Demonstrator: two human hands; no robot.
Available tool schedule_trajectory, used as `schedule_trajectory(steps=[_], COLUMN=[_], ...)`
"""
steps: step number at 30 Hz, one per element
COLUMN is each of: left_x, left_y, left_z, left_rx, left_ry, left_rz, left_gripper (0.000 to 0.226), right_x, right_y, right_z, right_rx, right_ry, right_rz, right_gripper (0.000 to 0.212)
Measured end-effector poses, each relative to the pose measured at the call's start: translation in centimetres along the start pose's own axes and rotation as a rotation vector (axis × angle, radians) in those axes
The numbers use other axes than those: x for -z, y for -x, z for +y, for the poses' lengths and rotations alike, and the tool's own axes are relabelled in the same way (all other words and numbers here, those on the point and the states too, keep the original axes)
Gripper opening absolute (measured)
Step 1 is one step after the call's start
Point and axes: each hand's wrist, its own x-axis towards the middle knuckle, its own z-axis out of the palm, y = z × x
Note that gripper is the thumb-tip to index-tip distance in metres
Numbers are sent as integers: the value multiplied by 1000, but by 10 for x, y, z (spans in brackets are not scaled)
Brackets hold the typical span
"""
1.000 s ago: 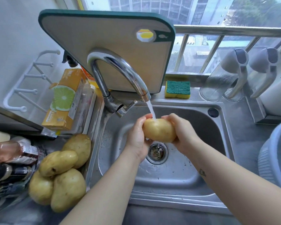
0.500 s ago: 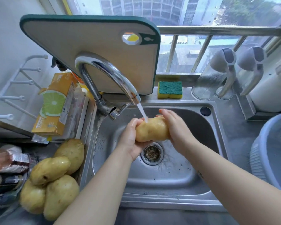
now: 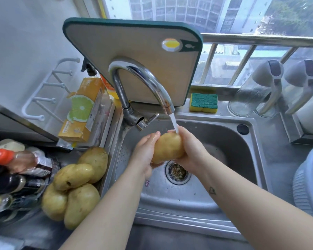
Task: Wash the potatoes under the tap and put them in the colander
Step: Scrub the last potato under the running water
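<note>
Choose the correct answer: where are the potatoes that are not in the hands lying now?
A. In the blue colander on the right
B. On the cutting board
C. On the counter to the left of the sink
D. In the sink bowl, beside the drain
C: four loose potatoes lie in a pile on the counter left of the sink, while both hands hold one potato under the tap.

Both bare forearms reach forward over the stainless steel sink basin [image 3: 215, 139] and converge above its drain. The left hand [image 3: 145, 153] and right hand [image 3: 192, 150] face each other, palms inward, fingers curled and closed around one yellowish oval potato [image 3: 167, 148]. A small dark tattoo marks the right forearm.
</note>
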Motion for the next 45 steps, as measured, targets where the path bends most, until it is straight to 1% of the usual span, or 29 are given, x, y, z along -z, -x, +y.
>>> schedule_trajectory(steps=[2, 3, 5, 6, 8, 10, 11, 12, 14, 15, 16, 18, 20, 21, 22, 24, 25, 26, 28, 29, 31, 34, 35, 38, 39, 41, 43, 45], left_x=[-5, -8, -13, -16, -22, -26, -27, -27, -26, -25, -25, -24, -22, -20, -17, -6, 1, 8, 20, 23, 31, 47, 54, 78, 86, 105, 126, 147], left_y=[1, 2, 1, 1, 1, 2, 3, 3, 4, 6, 8, 14, 22, 25, 29, 36, 40, 44, 51, 56, 63, 69, 72, 85, 90, 99, 108, 115], left_z=[-1, -1, 0, 0, 1, 1, 1, 0, -1, -1, -2, -2, -1, -1, -1, 0, 0, 1, 1, 1, 2, 3, 3, 4, 4, 6, 10, 13], left_rx=[199, 266, 333, 325, 258, 164, 112, 48, -106, -178, -236, -308, -315, -289, -253, -221, -265, -340, -498, -570, -669, -701, -708, -695, -689, -679, -661, -639], left_ry=[28, 95, 255, 300, 346, 366, 357, 327, 227, 188, 160, 138, 113, 66, -4, -210, -374, -587, -1016, -1139, -1195, -1248, -1293, -1371, -1381, -1397, -1409, -1385], left_rz=[-66, -102, -127, -111, -50, 5, 39, 78, 122, 119, 105, 39, -45, -83, -128, -220, -262, -283, -262, -225, -118, 37, 95, 234, 267, 309, 313, 307], left_gripper=[35, 39, 40, 36, 22, 13, 12, 12, 17, 19, 20, 24, 26, 26, 25, 25, 32, 43, 68, 74, 79, 84, 85, 87, 87, 84, 81, 80], right_x=[4, 6, 10, 11, 11, 12, 14, 17, 23, 26, 29, 33, 37, 40, 42, 44, 43, 40, 31, 26, 12, -7, -13, -31, -37, -52, -69, -87], right_y=[1, 2, 4, 4, 4, 4, 5, 8, 15, 19, 21, 26, 30, 32, 34, 39, 42, 45, 51, 51, 54, 53, 52, 49, 49, 49, 50, 49], right_z=[-2, -3, -6, -8, -13, -16, -15, -14, -11, -10, -10, -10, -10, -9, -10, -9, -8, -8, -5, -3, 1, 8, 12, 23, 25, 32, 41, 51], right_rx=[170, 239, 314, 328, 343, 326, 272, 176, -59, -132, -164, -146, -69, -25, 14, 80, 106, 129, 172, 191, 214, 206, 194, 182, 196, 213, 211, 209], right_ry=[135, 200, 248, 230, 186, 167, 169, 180, 180, 168, 160, 129, 127, 166, 226, 349, 392, 424, 466, 476, 479, 505, 532, 617, 662, 734, 768, 783], right_rz=[34, 37, 26, 23, 40, 77, 97, 95, 30, -2, -23, -43, -61, -67, -70, -51, -43, -42, -63, -73, -90, -165, -196, -244, -243, -263, -302, -335], right_gripper=[16, 13, 17, 23, 32, 25, 22, 23, 37, 43, 46, 45, 34, 31, 32, 43, 48, 50, 48, 46, 42, 37, 42, 68, 70, 64, 58, 64])
